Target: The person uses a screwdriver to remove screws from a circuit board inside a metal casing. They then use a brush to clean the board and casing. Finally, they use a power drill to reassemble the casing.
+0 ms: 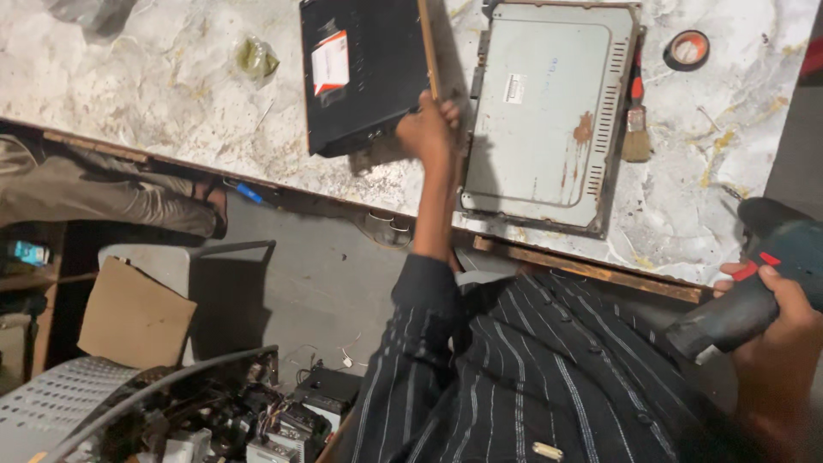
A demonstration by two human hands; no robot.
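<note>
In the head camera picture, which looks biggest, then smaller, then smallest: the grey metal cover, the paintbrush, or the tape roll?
1. Rusty grey metal cover, by far the largest.
2. Small wooden-handled paintbrush lying beside it.
3. Round dark tape roll, smallest.
All lie on one table, so the ranking is fair.

The black box and grey metal box sat close together, leaving only a thin gap. Left of them, the table was mostly open.

repair workshop: stained workbench, power drill, scrap electronics.
</note>
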